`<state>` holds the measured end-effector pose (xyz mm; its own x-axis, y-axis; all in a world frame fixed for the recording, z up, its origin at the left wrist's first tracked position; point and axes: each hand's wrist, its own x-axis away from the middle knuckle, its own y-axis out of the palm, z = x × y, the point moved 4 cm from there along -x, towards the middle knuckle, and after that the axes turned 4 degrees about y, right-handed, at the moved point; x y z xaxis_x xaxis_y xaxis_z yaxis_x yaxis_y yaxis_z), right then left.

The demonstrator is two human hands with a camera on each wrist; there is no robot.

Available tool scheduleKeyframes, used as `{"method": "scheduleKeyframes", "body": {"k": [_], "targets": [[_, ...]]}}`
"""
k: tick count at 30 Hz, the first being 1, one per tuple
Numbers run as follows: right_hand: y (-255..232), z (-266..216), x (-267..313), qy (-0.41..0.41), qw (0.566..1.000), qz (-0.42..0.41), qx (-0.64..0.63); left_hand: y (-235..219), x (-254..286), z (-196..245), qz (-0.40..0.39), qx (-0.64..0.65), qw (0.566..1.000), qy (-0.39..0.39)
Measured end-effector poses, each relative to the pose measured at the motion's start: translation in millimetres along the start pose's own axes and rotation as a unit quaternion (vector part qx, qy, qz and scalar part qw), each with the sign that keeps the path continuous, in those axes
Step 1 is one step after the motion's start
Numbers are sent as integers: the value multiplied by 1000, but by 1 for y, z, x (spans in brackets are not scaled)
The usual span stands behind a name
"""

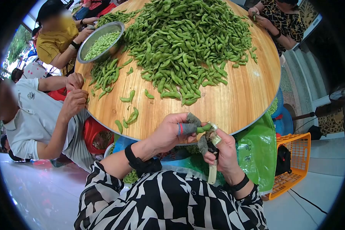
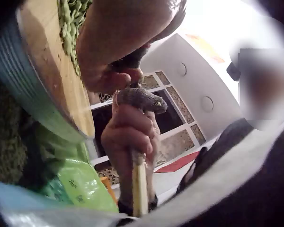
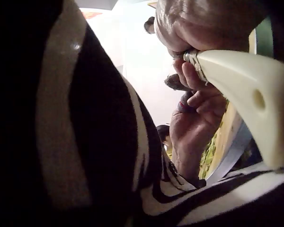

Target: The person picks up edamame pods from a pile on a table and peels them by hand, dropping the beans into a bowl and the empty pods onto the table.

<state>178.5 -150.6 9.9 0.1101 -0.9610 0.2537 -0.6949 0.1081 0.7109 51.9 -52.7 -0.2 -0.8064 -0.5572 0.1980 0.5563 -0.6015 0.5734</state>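
My left hand [image 1: 168, 128] pinches a green edamame pod [image 1: 203, 128] between fingers wrapped in grey covers, one with a red and blue band. My right hand [image 1: 224, 147] grips a tool by its cream handle [image 3: 246, 80], which has a hole near its wide end and wrapping at its narrow end. The handle sticks out below the fist; the tool's working end is hidden among the fingers. A grey cover [image 2: 142, 99] also sits on a right-hand digit. Both hands meet close together over the near table edge. A large heap of edamame pods [image 1: 188, 46] lies beyond them.
The round wooden table [image 1: 253, 96] bears a few loose pods [image 1: 130, 117]. A metal bowl [image 1: 119, 27] of shelled beans stands at the back left. Other people sit around the table. A green bag [image 1: 257, 149] and an orange crate [image 1: 301, 161] are at the right.
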Motion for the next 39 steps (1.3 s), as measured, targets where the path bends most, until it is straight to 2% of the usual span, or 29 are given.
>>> {"method": "scheduleKeyframes", "body": {"k": [1, 2, 4, 6, 7, 8, 10, 11, 12, 13, 14, 15, 17, 18, 20, 21, 22, 23, 24, 26, 27, 28, 29, 33, 34, 36, 37, 39], "targets": [[1, -1, 0, 0, 1000, 0, 1, 0, 1, -4, -10, 104, 994, -41], [1, -2, -1, 17, 1000, 8, -9, -1, 1, -4, -10, 105, 994, -40], [-1, -1, 0, 34, 999, 17, -18, 2, 3, -8, -44, 223, 970, -91], [-5, 2, 1, 46, 998, -16, -39, 3, 5, -14, -72, 267, 954, -113], [-5, 2, 1, 47, 998, -16, -38, 5, 7, -15, -100, 310, 936, -134], [-5, 2, 2, 49, 998, -12, -42, 6, 8, -15, -100, 312, 935, -132], [-7, 1, 2, 52, 998, -7, -44, 2, 7, -8, -24, 138, 987, -83], [-11, 1, 0, 60, 997, -3, -57, 3, 6, -6, -24, 139, 987, -82], [-13, 1, -2, 68, 995, 1, -69, 2, 5, 8, -23, -131, 988, 71], [-11, 1, -2, 67, 995, 1, -69, 8, 7, 23, -19, -389, 895, 217], [-10, 2, -2, 72, 994, 5, -87, 13, 10, 32, -41, -509, 819, 261], [-8, 3, -2, 78, 991, 9, -106, 13, 12, 32, -40, -509, 820, 259], [-4, 2, -1, 83, 991, 19, -103, 19, 18, 35, -38, -622, 703, 343], [-3, 2, -2, 87, 991, 29, -100, 18, 17, 34, -37, -622, 702, 343], [-2, 2, -2, 81, 992, 31, -86, 12, 14, 31, -44, -517, 786, 336], [-2, 2, -2, 77, 994, 33, -72, 15, 15, 32, -45, -516, 787, 335], [-4, 3, -1, 77, 994, 34, -72, 9, 10, 25, 0, -358, 919, 163], [-6, 3, -1, 65, 996, 28, -48, 4, 10, 13, 45, -173, 984, -22], [-8, 2, -1, 52, 998, 21, -24, 2, 10, 12, 45, -174, 984, -21], [-10, 0, 1, 44, 999, 31, -1, 0, 9, 2, 33, 29, 996, -76], [-11, -1, 3, 37, 998, 42, 22, 2, 8, 0, 33, 29, 996, -76], [-12, -1, 4, 35, 998, 43, 22, 4, 7, -4, 56, 77, 991, -99], [-13, -2, 5, 17, 996, 52, 77, 4, 6, -7, 80, 125, 982, -121], [-13, -8, 6, -35, 971, 89, 220, 0, 3, -13, 91, 115, 983, -115], [-14, -9, 6, -36, 971, 88, 220, -2, 2, -14, 68, 99, 987, -111], [-19, -16, 4, -84, 937, 153, 301, -2, 2, -13, 47, 81, 990, -104], [-16, -17, 3, -85, 938, 150, 301, -1, 3, -16, 48, 94, 988, -114], [-5, -26, 4, -130, 910, 152, 363, 0, 5, -18, 51, 107, 985, -123]]}}
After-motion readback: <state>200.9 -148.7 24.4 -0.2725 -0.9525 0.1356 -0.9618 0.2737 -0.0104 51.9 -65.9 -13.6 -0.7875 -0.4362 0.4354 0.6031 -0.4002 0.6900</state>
